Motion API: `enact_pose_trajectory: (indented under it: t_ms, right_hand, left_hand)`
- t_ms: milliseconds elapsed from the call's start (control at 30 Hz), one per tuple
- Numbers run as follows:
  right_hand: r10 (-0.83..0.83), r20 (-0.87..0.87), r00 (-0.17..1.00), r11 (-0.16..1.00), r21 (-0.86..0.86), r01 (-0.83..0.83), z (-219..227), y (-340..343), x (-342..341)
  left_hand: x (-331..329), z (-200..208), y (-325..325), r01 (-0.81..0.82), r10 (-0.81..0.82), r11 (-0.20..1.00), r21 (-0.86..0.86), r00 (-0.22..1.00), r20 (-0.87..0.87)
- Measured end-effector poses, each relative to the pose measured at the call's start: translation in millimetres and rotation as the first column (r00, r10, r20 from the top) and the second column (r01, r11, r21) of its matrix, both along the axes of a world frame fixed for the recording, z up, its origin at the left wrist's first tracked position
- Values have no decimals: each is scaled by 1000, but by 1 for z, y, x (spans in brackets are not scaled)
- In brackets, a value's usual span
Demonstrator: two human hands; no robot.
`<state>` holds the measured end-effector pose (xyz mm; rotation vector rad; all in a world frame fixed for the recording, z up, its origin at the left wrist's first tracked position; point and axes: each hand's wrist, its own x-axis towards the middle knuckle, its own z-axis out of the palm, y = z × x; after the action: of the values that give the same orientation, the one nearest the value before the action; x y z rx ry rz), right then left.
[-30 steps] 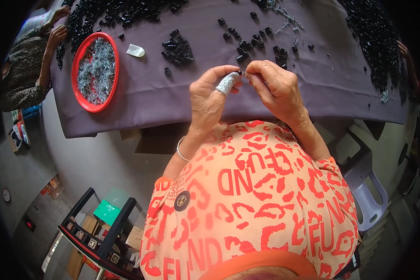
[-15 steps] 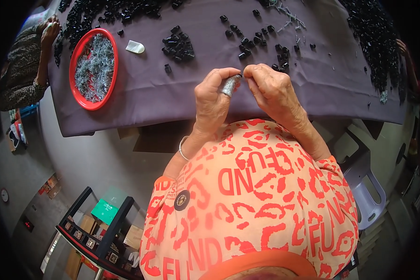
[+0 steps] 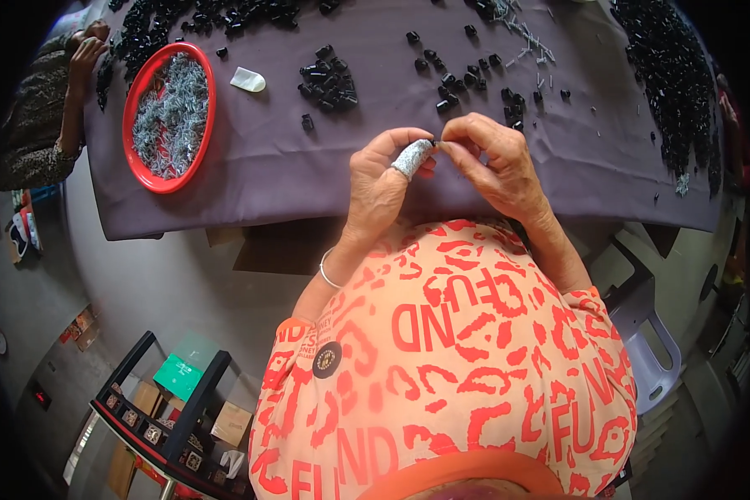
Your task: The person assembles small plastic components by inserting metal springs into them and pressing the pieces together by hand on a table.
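My left hand [image 3: 375, 179] has a pale cloth cover on its thumb and pinches a small black piece [image 3: 432, 142], mostly hidden by the fingers. Touching or almost touching that piece, my right hand [image 3: 500, 167] is closed in a pinch. Whatever lies between its fingertips is too small to name. Both hands are above the front part of the cloth-covered table. Just beyond them lie loose black plastic caps [image 3: 447, 98], and a heap of similar caps [image 3: 327, 83] sits to the left.
At the left, a red basin [image 3: 131, 143] holds many clear thin pins, with a white finger cover [image 3: 247, 79] beside it. Bigger black heaps [image 3: 671, 92] cover the far right and far left. Clear pins [image 3: 535, 43] lie scattered behind. Another person's hands [image 3: 89, 52] are at the far left.
My left thumb has turned, so more of its cover shows. The right fingers have shifted slightly around the small black piece, and the view has tilted a little.
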<state>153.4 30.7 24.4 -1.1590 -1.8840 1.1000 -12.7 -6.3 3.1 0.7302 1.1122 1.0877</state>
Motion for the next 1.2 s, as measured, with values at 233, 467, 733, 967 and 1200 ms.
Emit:
enact_pose_trajectory:
  t_ms: [233, 467, 733, 967, 1200]
  right_hand:
    - [-10, 49, 999, 992, 128, 4, -6, -2, -4]
    - [-40, -57, 998, 994, -106, 34, 0, 2, -5]
    - [-191, 543, 818, 843, 518, -147, -12, 32, -8]
    - [-203, 440, 875, 835, 544, -80, -18, 32, -4]
    - [-231, -495, 838, 853, -516, -70, 2, 11, 6]
  left_hand:
    - [1, -5, -2, 18, -19, 1000, 12, 999, 38]
    - [-8, -11, 1, 15, -9, 999, -37, 989, 147]
    - [-14, -19, 5, -30, 51, 997, -66, 943, 329]
    - [-11, -20, 5, -47, 58, 998, -43, 948, 314]
    - [-11, -18, 3, -53, 61, 998, -37, 963, 263]
